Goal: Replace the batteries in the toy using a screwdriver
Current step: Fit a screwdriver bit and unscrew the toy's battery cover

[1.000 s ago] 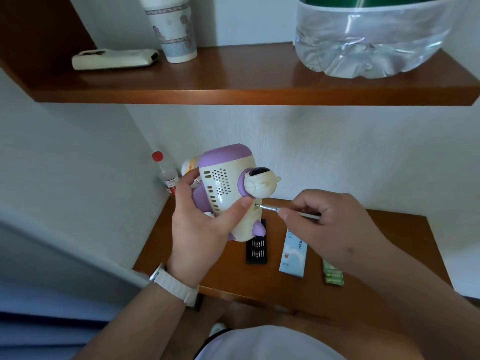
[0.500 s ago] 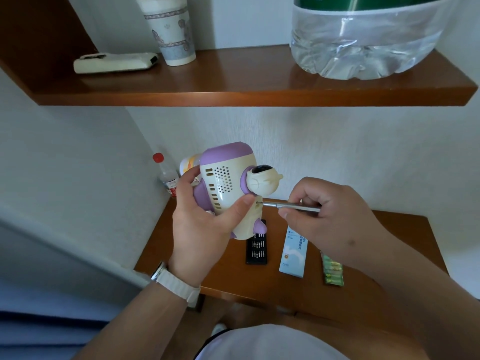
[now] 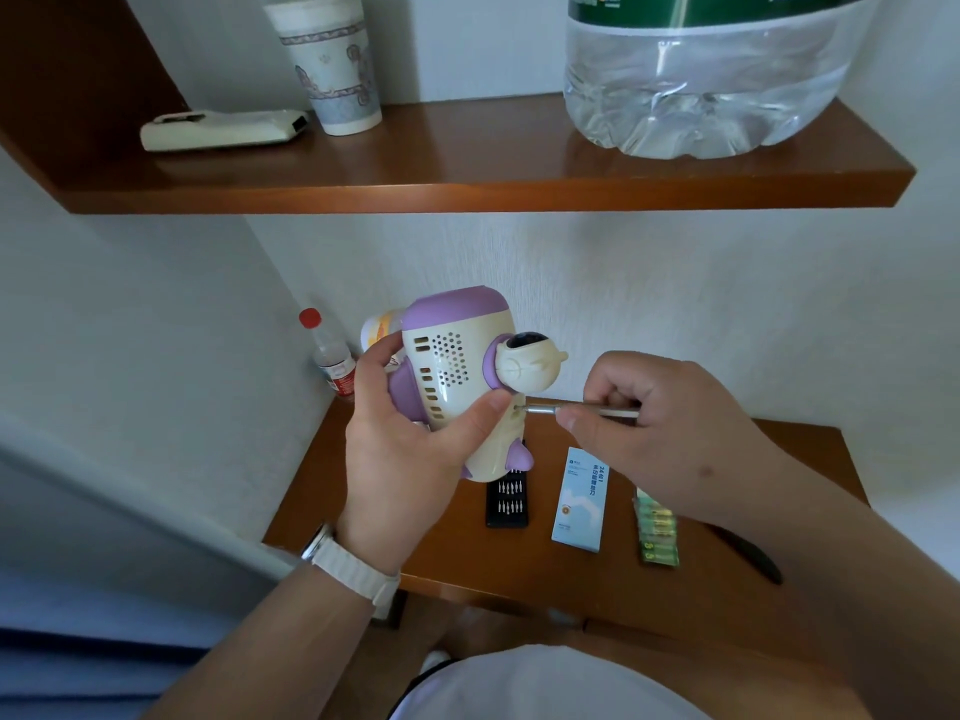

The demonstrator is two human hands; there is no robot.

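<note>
**Toy held over the tabletop, screwdriver tip set against its shell**

One toy [image 3: 457,376] is held in the air above the back left part of the tabletop [image 3: 519,569], clear of the wood. Its body is cream-white with a purple cap and purple stubs at its lower end. A patch of small round holes and a row of slots are seen in the shell. A round cream knob with a dark glossy top is joined to the body by a purple collar.

The toy is gripped by the left hand [image 3: 410,449], with the fingers wrapped behind it and the thumb pressed on the shell. A white-strapped watch [image 3: 343,563] is worn on that wrist. One slim silver screwdriver [image 3: 571,407] is pinched in the curled fingers of the right hand [image 3: 660,423]. It is held almost level, and its tip is set at a small recess just beside the left thumb tip.

Three things are laid in a row across the tabletop, well apart: one black bit case [image 3: 506,504], partly hidden under the toy, one blue-and-white box [image 3: 579,501], and one pack of green batteries [image 3: 657,532]. The cells cannot be counted. One small red-capped bottle [image 3: 332,356] is stood at the back left corner.

On the shelf [image 3: 467,184] above, one remote control [image 3: 223,129], one paper cup [image 3: 332,65] and one large water bottle [image 3: 717,80] are kept.
</note>
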